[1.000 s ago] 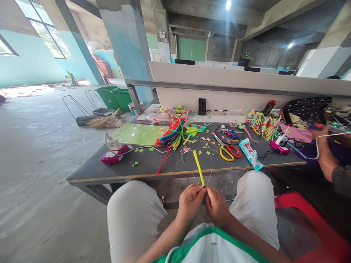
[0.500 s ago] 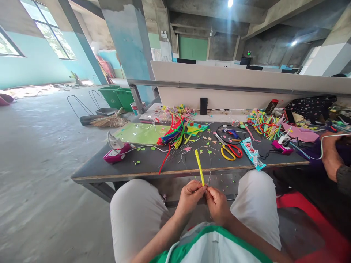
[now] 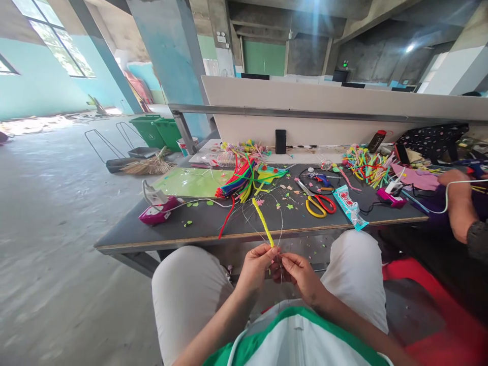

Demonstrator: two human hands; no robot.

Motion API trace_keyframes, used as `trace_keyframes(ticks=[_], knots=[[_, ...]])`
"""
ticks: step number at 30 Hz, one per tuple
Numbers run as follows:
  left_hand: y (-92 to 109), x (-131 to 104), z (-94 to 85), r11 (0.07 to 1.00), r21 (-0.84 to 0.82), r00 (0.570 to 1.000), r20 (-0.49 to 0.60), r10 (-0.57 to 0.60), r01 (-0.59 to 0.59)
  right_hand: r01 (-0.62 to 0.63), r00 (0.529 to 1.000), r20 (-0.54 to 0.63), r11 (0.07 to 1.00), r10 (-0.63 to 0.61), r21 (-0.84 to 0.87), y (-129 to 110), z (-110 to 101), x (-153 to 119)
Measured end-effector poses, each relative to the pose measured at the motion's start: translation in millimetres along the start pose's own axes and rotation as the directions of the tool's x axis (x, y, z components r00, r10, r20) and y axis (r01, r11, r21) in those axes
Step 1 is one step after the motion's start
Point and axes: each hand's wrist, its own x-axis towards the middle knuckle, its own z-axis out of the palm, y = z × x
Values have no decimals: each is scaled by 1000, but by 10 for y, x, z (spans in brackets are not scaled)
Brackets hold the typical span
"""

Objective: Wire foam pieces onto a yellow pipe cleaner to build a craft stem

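Note:
A fuzzy yellow stem (image 3: 263, 221) points up and to the left, its lower end pinched in my left hand (image 3: 256, 265). Close beside it, my right hand (image 3: 299, 272) has its fingers pressed together around thin wire at the stem's base. Thin silvery wires (image 3: 282, 223) arc up from my hands in loops over the table edge. The fingertips of both hands nearly meet, and the exact spot where stem and wire join is partly hidden by them.
On the dark table (image 3: 125, 229) lie scissors (image 3: 316, 203), a blue glue gun (image 3: 324, 180), a bundle of coloured stems (image 3: 238, 183), a blue-white wrapper (image 3: 348, 206) and a purple power socket (image 3: 158, 211). Another person's hand (image 3: 457, 201) is at the right.
Both hands have shifted slightly left, and the yellow stem now leans further left. My right hand has turned and moved a little away from the stem. The camera view has shifted slightly.

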Motion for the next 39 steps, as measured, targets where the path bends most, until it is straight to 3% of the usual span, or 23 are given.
trace_keyframes(ticks=[5, 8, 11, 14, 16, 18, 20, 22, 24, 26, 28, 31, 34, 36, 39], knots=[[-4, -17, 8, 1000, 24, 1000, 12, 11, -11, 17, 999, -41, 997, -20, -69, 37, 4, -7], [13, -37, 17, 1000, 1, 994, 112, 5, -6, -26, 998, -53, 998, 30, 62, 63, 1, -9], [44, -44, 23, 1000, 28, 979, 203, 2, -8, -159, 987, 35, 950, 155, 267, 66, -29, -4], [78, -45, 44, 994, 82, 975, 213, 57, -76, -391, 918, 238, 827, 318, 403, 71, -99, 18], [98, -53, 69, 983, 122, 973, 202, 112, -138, -506, 852, 379, 751, 360, 424, 89, -149, 46], [115, -70, 91, 969, 163, 967, 207, 148, -183, -575, 791, 494, 717, 362, 395, 110, -180, 75], [125, -84, 93, 968, 174, 968, 209, 142, -180, -590, 762, 535, 732, 364, 341, 117, -178, 91], [125, -86, 70, 983, 141, 978, 190, 86, -114, -504, 827, 441, 808, 349, 305, 100, -138, 84], [117, -68, 30, 994, 100, 989, 146, 34, -49, -309, 942, 209, 922, 262, 235, 66, -75, 51], [103, -38, -10, 994, 90, 994, 98, 57, -66, -91, 995, -28, 995, 92, 35, 36, -13, 6], [87, -8, -38, 985, 102, 989, 63, 131, -137, 68, 985, -138, 965, -106, -255, 28, 28, -34], [68, 16, -56, 978, 110, 982, 86, 166, -175, 188, 931, -132, 756, -341, -627, 59, 44, -56], [68, 9, -56, 978, 115, 979, 122, 162, -176, 210, 883, -108, 590, -457, -779, 88, 44, -33], [77, -6, -52, 977, 113, 978, 126, 165, -179, 186, 895, -145, 647, -422, -739, 77, 58, -9], [88, -29, -42, 992, 74, 984, 156, 91, -103, 99, 972, -153, 902, -178, -420, 25, 88, 17]])
